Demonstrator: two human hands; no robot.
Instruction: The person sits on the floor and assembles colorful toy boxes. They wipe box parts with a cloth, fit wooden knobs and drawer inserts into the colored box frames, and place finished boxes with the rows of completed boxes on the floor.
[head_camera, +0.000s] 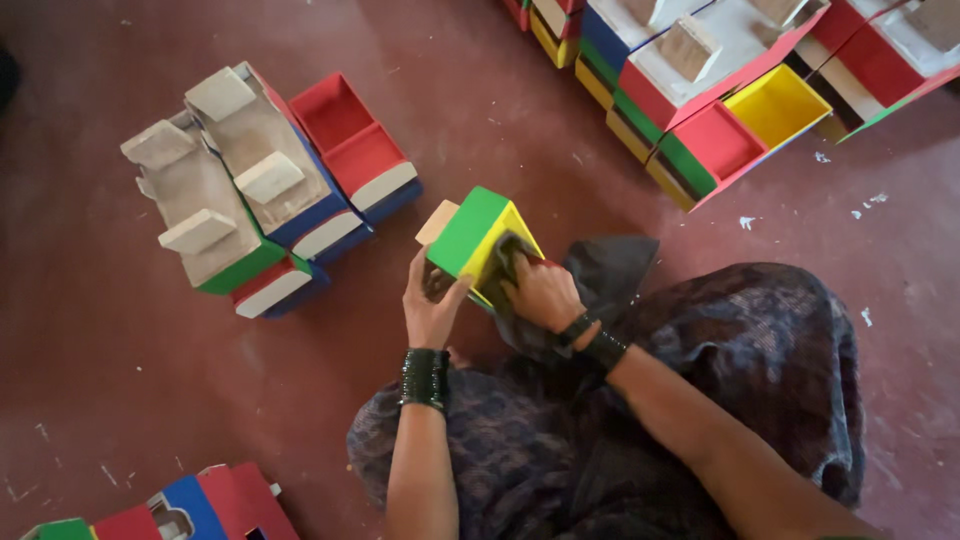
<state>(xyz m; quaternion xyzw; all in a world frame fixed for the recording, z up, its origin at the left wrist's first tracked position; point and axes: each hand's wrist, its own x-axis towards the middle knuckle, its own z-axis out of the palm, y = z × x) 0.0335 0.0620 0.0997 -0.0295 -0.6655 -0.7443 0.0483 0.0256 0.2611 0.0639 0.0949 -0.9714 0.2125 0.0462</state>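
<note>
Head view: we sit on a dark red floor (110, 400). Left hand (432, 305) clasps the green-and-yellow wooden box (468, 232) at centre; right hand (543, 292) presses a dark cloth (606, 268) into it. Painted box stacks (255, 185) left and top right (710, 90); bare floor between.

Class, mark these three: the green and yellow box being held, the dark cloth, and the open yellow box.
green and yellow box (468, 230), head view, on its green face.
dark cloth (605, 268), head view, on its loose fold.
open yellow box (778, 105), head view, on its inner floor.
</note>
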